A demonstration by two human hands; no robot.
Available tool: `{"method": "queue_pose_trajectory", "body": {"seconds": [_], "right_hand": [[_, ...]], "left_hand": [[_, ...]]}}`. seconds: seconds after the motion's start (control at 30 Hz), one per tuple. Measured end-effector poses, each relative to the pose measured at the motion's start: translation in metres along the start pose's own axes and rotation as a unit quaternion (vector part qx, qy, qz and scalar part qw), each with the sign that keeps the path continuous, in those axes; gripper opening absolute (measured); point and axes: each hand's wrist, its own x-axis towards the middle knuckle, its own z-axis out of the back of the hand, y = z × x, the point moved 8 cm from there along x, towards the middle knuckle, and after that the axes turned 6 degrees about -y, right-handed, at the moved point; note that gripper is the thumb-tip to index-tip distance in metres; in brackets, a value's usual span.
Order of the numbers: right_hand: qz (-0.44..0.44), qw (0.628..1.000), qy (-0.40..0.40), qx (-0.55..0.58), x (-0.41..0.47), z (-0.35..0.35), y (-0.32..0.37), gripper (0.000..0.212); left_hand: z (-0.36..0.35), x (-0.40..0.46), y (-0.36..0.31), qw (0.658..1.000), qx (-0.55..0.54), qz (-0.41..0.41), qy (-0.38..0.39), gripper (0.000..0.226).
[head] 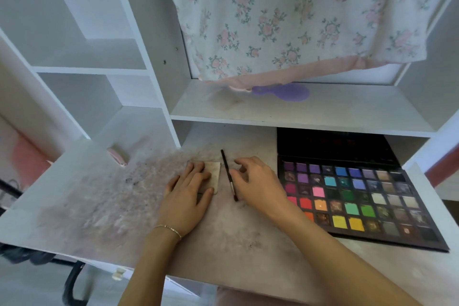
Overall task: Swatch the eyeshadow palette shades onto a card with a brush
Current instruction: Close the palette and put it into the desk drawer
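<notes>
Black brush (229,176) lengthwise, bristles nearest.

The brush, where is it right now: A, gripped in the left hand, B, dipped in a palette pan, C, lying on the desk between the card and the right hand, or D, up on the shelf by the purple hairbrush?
C: the brush lies on the desk just right of the card, with the right hand curled beside it and the left hand flat on the card.

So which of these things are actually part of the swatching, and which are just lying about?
Part of the job:
- card, under the left hand
- brush, beside the right hand
- eyeshadow palette, open

Just lying about:
- purple hairbrush on the shelf
- floral cloth hanging above
</notes>
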Motion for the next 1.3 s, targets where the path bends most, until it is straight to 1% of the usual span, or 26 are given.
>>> {"method": "queue_pose_trajectory", "body": {"seconds": [0.07,0.13,0.17,0.23,0.33,0.4,0.47,0.67,0.73,0.8,0.9,0.97,1.03,1.1,1.13,1.17,1.23,1.27,1.3], "right_hand": [[0.029,0.999,-0.016,-0.030,-0.008,0.015,-0.008,0.036],[0.045,0.991,-0.043,-0.118,-0.014,0.036,-0.025,0.039],[0.045,0.983,-0.048,-0.169,-0.016,0.046,-0.037,0.042],[0.006,0.970,-0.026,-0.241,-0.016,0.061,-0.065,0.049],[-0.069,0.958,0.032,-0.276,-0.014,0.071,-0.102,0.054],[-0.066,0.955,0.050,-0.284,-0.014,0.069,-0.107,0.055],[-0.041,0.955,0.050,-0.289,-0.015,0.067,-0.103,0.057],[-0.009,0.957,0.080,-0.279,-0.026,0.054,-0.079,0.062],[0.007,0.956,0.075,-0.283,-0.034,0.046,-0.065,0.062],[0.030,0.957,0.067,-0.280,-0.042,0.038,-0.051,0.062],[0.059,0.959,0.072,-0.268,-0.054,0.027,-0.036,0.061],[0.066,0.964,0.080,-0.245,-0.057,0.027,-0.033,0.058],[0.064,0.980,0.080,-0.170,-0.054,0.035,-0.032,0.050],[0.049,0.997,0.035,-0.041,-0.050,0.055,-0.033,0.037],[0.042,0.999,0.001,0.000,-0.049,0.067,-0.037,0.032],[0.037,0.999,-0.033,0.014,-0.048,0.079,-0.043,0.028],[0.011,0.996,-0.085,0.000,-0.049,0.101,-0.062,0.027],[-0.010,0.994,-0.106,-0.018,-0.049,0.111,-0.074,0.028],[-0.033,0.991,-0.121,-0.041,-0.050,0.120,-0.086,0.029]], "left_hand": [[0.000,0.000,-0.001,1.000,0.000,0.001,-0.004,0.040],[0.000,0.000,-0.002,1.000,0.006,0.003,-0.003,0.041],[-0.001,0.000,-0.003,1.000,0.014,0.003,-0.002,0.041],[-0.002,0.001,-0.004,0.999,0.033,0.001,-0.002,0.043],[-0.002,0.003,-0.005,0.999,0.038,0.000,-0.002,0.046],[-0.002,0.005,-0.004,0.999,0.035,-0.002,0.007,0.048],[-0.003,0.007,-0.002,0.999,0.032,-0.005,0.015,0.048],[-0.001,0.016,0.001,1.000,-0.012,-0.005,0.002,0.044],[0.000,0.020,0.002,1.000,-0.020,0.001,-0.004,0.042],[0.002,0.023,0.001,1.000,-0.018,0.007,-0.017,0.040],[0.013,0.023,-0.005,0.998,0.006,0.011,-0.056,0.034],[0.022,0.022,-0.011,0.996,0.027,0.012,-0.080,0.042],[0.034,0.023,-0.017,0.993,0.017,0.017,-0.112,0.041],[0.050,0.023,-0.025,0.986,-0.015,0.024,-0.165,0.029],[0.057,0.022,-0.030,0.980,-0.031,0.028,-0.194,0.023],[0.065,0.021,-0.035,0.973,-0.044,0.033,-0.223,0.022],[0.078,0.018,-0.050,0.960,-0.069,0.030,-0.270,0.025],[0.080,0.016,-0.059,0.956,-0.088,0.020,-0.279,0.027],[0.080,0.017,-0.069,0.956,-0.115,0.010,-0.271,0.028]]}}
